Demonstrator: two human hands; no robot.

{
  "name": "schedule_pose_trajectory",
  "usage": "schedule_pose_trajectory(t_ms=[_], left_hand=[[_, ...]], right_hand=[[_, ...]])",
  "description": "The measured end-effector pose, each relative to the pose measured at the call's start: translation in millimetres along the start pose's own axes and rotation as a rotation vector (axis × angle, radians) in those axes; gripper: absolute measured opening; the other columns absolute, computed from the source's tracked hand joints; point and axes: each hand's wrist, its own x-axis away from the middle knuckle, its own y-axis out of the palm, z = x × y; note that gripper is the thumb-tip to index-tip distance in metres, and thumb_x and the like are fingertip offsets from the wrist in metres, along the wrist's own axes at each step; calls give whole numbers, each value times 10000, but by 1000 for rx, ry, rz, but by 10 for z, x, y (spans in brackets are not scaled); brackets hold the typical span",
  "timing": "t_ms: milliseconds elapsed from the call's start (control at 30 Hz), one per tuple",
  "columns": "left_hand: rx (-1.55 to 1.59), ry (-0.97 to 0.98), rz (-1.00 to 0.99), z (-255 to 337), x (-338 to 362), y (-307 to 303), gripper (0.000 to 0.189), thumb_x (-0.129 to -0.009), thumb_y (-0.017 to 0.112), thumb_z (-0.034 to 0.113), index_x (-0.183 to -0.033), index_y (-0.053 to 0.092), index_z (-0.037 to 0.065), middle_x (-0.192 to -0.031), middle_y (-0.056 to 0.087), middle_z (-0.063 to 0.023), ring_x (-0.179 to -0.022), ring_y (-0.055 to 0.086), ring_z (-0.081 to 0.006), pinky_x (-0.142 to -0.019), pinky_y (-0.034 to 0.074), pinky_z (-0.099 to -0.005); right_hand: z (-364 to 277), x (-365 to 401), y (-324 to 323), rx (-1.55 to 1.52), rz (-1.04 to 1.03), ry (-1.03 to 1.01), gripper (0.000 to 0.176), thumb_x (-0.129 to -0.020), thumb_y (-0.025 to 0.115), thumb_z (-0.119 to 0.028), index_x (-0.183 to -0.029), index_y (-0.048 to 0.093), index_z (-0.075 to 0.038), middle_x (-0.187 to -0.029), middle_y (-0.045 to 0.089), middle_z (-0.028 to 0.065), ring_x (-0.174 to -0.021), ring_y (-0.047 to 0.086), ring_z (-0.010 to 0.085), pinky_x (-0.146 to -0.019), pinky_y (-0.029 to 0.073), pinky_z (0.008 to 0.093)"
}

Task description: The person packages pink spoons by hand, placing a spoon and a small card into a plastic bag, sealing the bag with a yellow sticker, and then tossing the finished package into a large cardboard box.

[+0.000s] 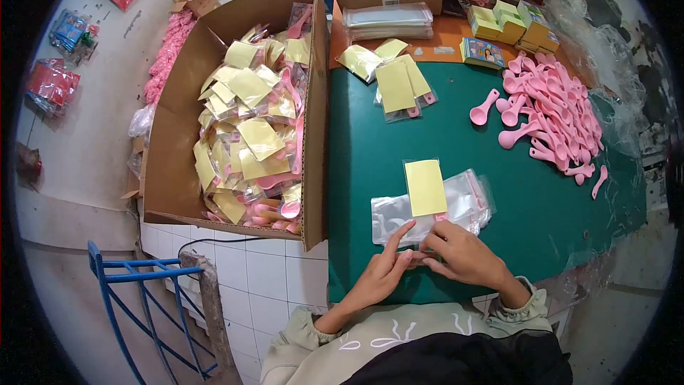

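A clear plastic bag holding a yellow card lies in front of me on a stack of clear plastic bags. A bit of a pink spoon shows at the card's lower edge. My right hand is curled at the near end of the filled bag, fingers bent and closed on it; the fingertips partly hide the grip. My left hand is beside it, index finger stretched toward the bags and thumb apart, its tip close to the right hand.
A pile of pink spoons lies on the green table at right. Filled packets lie farther back, near stacked plastic sleeves and small card boxes. At left, a large carton holds many packets.
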Motion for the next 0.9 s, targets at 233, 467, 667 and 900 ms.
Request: schedule_pose_trajectory(t_ms=[233,467,667,900], left_hand=[[-36,-7,54,-26,-64,-13,468,-983,383,175,-1425,240,115,-907,664,-149,-884,648,-203,-831,481,-308],[5,-38,14,-34,-212,-18,524,-950,451,82,-1428,238,115,-909,630,-96,-842,612,-123,-768,504,-268],[65,-51,-8,-44,-213,47,550,-917,511,53,-1408,273,124,-862,648,-70,-810,591,-79,-695,497,-243],[120,-64,-5,34,-204,-52,431,-940,486,99,-1348,349,80,-914,674,-88,-824,623,-99,-668,476,-212]], right_hand=[[-38,-12,87,147,139,-84,214,-701,704,-111,-827,545,-42,-816,477,92,-756,509,258,-658,413,359],[-59,56,204,398,170,-114,201,-684,691,-135,-792,545,-48,-769,480,59,-736,507,211,-670,394,358],[-25,129,72,231,58,-203,171,-718,647,-156,-819,570,-40,-803,506,64,-790,524,213,-748,400,363],[178,710,-761,-467,-80,-128,173,-770,681,-151,-809,570,-25,-832,582,83,-791,578,230,-725,442,355]])
